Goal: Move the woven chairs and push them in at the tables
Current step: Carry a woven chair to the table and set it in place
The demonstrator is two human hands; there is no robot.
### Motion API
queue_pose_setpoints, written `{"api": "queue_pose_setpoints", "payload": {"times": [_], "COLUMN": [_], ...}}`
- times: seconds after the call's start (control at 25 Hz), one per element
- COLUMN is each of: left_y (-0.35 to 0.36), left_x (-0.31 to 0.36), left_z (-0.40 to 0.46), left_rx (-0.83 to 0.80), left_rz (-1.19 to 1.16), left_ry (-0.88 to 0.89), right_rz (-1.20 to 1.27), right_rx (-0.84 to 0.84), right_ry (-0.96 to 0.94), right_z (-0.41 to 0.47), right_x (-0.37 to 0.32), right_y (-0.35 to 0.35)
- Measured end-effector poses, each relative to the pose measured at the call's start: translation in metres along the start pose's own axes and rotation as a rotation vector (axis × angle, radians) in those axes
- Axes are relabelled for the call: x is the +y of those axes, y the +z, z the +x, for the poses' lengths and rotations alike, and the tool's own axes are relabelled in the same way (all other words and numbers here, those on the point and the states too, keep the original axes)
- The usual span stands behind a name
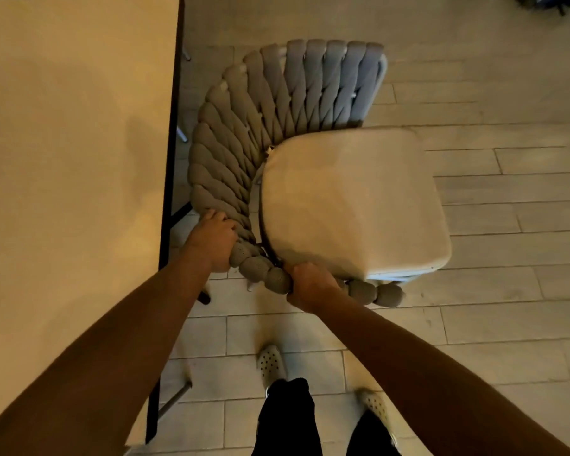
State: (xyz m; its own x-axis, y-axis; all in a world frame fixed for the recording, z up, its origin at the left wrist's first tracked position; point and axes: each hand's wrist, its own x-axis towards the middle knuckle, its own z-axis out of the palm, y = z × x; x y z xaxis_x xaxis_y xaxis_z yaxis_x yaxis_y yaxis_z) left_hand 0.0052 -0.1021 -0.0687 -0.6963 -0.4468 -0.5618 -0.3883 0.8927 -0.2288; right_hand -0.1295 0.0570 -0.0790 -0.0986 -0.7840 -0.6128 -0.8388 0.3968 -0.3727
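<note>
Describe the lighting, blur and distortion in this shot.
Head view: dim, warm light tints the table orange; the chair looks soft and slightly blurred; the wide angle bows the floor lines and stretches both forearms; both hands grip the chair's back.

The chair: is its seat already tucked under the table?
No, the chair stands beside the table with its whole cushion showing over the floor.

The scene is dim and warm-toned. Yellowish light falls on the table top (pixel 73 143), while the tiled floor (pixel 507 93) looks greyer. Soft shadows lie under the chair (pixel 277 126). Straight lines bow near the edges; the far corner seems blurred.
</note>
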Motion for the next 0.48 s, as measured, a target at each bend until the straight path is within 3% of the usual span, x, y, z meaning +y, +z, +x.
{"api": "queue_pose_setpoints", "payload": {"times": [0.24,0.48], "left_y": [0.0,-0.013], "left_x": [0.106,0.282], "left_z": [-0.046,-0.096], "left_rx": [-0.001,-0.026], "left_rz": [-0.112,-0.259], "left_ry": [-0.063,-0.26], "right_rz": [-0.098,-0.334], "right_rx": [-0.009,-0.054], "right_ry": [-0.012,-0.072], "right_z": [-0.076,-0.185], "right_x": [0.065,0.171], "right_y": [0.03,0.062]}}
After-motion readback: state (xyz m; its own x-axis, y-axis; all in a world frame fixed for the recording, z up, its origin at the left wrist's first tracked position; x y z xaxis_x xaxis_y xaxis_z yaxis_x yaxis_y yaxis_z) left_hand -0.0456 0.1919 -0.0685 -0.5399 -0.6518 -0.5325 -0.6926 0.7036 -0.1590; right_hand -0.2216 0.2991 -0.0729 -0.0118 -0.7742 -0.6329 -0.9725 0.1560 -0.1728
